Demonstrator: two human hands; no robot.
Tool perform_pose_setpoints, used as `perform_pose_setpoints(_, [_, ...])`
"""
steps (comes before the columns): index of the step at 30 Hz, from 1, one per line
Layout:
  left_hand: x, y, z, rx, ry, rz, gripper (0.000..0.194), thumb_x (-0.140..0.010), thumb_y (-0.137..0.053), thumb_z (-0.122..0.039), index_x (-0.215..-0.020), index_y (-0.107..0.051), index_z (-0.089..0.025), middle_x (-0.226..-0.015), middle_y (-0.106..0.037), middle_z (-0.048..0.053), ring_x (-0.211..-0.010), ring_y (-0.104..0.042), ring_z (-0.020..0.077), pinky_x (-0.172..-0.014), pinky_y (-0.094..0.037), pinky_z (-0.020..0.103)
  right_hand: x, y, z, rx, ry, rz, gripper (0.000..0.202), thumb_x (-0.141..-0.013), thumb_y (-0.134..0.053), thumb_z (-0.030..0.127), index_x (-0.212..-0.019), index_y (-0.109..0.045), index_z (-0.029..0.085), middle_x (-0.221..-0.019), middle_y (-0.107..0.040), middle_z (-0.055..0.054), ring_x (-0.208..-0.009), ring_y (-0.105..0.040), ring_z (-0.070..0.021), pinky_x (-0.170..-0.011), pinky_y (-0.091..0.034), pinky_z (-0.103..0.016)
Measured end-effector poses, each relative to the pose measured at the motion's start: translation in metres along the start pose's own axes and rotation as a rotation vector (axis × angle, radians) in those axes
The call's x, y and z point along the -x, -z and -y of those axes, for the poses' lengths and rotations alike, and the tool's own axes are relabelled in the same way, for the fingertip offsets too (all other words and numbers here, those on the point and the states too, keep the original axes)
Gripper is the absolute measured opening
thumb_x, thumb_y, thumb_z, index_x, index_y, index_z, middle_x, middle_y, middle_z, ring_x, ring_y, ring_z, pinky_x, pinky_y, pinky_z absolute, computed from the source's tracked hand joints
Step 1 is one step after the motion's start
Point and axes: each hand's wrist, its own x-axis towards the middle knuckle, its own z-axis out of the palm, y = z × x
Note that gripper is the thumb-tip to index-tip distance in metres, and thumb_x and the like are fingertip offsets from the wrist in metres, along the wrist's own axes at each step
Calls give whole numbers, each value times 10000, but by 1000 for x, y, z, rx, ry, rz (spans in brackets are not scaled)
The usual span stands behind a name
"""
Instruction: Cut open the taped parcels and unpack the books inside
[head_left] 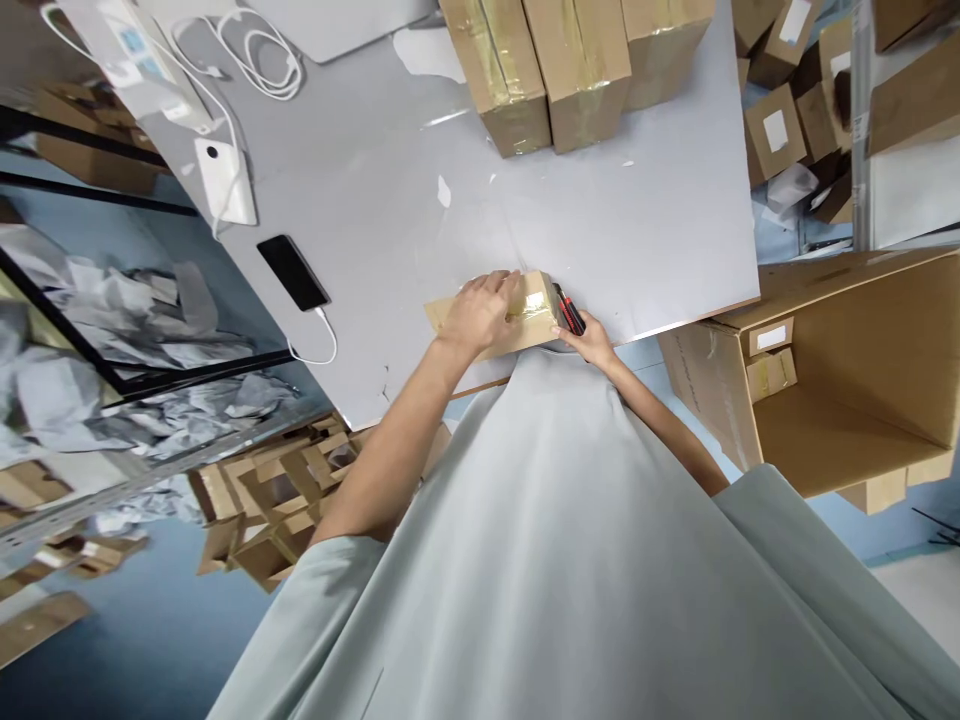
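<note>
A small cardboard box [535,292] with shiny tape and a raised flap at its left lies at the table's near edge. My left hand [480,312] rests over the box's left part, its fingers bent onto the top. At the box's right end, my right hand [589,340] holds a red and black tool [571,312], which looks like a cutter; its thumb is by the box's corner. Whether a blade is out is too small to tell.
Three taped boxes [589,70] stand at the table's [360,190] far side. A black phone [292,272], a white power bank [225,180] and cables lie left. A large open carton [847,400] stands right, below the tabletop.
</note>
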Motion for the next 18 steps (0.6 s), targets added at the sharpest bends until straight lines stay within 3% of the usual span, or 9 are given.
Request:
perform_pose_setpoints(4, [-6, -7, -9, 57, -53, -26, 897, -831, -752, -174, -1707, -561, -139, -1672, -627, 242, -1530, -601, 472, -1316, -480, 630, 2, 1, -2, -33, 8, -9, 620, -756, -990, 713, -1083, -745, 247, -767, -688, 51, -834, -757, -242, -851, -702, -420])
perform_pose_setpoints(9, [-18, -11, -14, 52, -37, -18, 914, -866, -761, -162, -1742, -503, -106, -1651, -630, 266, -1526, -600, 469, -1302, -485, 614, 0, 2, -5, -20, 43, -31, 599, -753, -977, 728, -1036, -719, 267, -753, -670, 69, -789, -742, -218, -806, -691, -385])
perform_pose_setpoints(15, [-30, -3, -12, -16, -40, 20, 972, -860, -737, -112, -1779, -431, -43, -1552, -705, 267, -1434, -675, 432, -1252, -537, 529, 4, 2, 0, -34, -74, -34, 641, -726, -953, 786, -955, -660, 265, -727, -640, 82, -646, -699, -177, -655, -621, -324])
perform_pose_setpoints(18, [-30, -1, -14, 0, -29, 6, 957, -875, -699, -94, -1791, -426, -57, -1515, -731, 249, -1423, -688, 417, -1243, -540, 509, 11, 8, 6, -10, -17, -71, 680, -771, -866, 873, -974, -644, 263, -751, -652, 71, -663, -697, -170, -649, -600, -305])
